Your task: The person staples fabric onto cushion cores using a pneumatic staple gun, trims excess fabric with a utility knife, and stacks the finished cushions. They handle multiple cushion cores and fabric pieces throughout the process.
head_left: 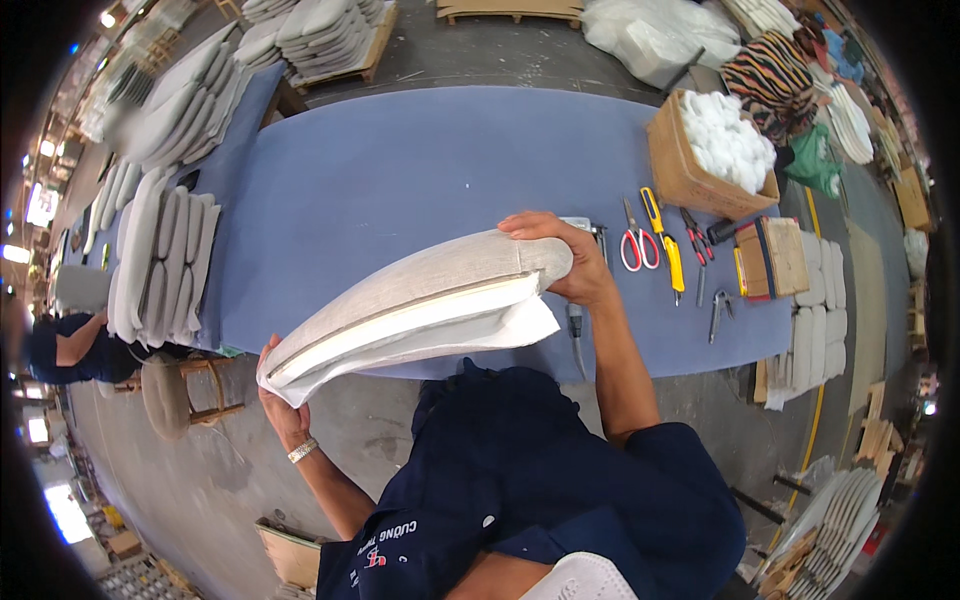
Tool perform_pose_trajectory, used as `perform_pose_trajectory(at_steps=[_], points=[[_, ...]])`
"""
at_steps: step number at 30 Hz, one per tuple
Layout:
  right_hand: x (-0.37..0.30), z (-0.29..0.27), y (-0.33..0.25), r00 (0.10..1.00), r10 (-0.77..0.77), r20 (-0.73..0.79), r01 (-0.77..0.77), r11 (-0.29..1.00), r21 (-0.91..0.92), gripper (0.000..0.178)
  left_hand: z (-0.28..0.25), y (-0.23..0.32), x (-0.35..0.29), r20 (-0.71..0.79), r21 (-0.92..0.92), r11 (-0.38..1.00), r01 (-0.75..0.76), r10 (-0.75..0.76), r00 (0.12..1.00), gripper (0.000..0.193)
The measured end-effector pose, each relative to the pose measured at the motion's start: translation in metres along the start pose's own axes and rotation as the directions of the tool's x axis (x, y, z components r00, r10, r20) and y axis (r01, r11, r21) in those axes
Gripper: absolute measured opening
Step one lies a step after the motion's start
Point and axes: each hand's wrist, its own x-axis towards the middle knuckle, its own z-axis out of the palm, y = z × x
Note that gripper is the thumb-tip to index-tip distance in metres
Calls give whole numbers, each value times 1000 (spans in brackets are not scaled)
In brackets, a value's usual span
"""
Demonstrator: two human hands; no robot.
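Cushion [410, 285], long, curved and covered with light grey woven fabric, is held in front of the person's dark blue shirt [540, 440]. In the view it overlaps the near edge of the wide table with blue cloth top [350, 170]; whether it touches this edge, I cannot tell. The left hand [284, 412] grasps its narrow left end, with fingers partly hidden behind the fabric. The right hand [580, 255] grasps the rounded right end, fingers laid over the top. I suppose both ends are held because so long a shape could otherwise tip. Its open side, with a loose white cloth flap [455, 340], faces toward the body, probably so that the eyes can check it. The scissors with red and white handles [634, 228], two yellow cutter knives [675, 272] and red-and-black pliers [695, 236] lie at the right, likely for convenience of the right hand. Behind them stands the brown cardboard box [685, 160] full of white fluffy filling [725, 140], perhaps placed there for easy reach.
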Motion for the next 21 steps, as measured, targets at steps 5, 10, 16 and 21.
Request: perform_pose_trajectory(at_steps=[5,10,16,21], points=[[-1,10,11,995,101,12,-101,995,-22,58,4,9,-12,-69,29,999,-47,49,996,44],[3,10,15,999,30,14,-31,993,116,63,33,34,-3,-99,99,988,-115,124,987,49],[-2,17,31,990,117,80,-124,987,97,66,49,47,25,-242,-17,979,-204,194,951,48],[-70,-1,129,788,616,-18,-615,788,28,75,23,-94,88,-238,158,983,96,-56,970,46]])
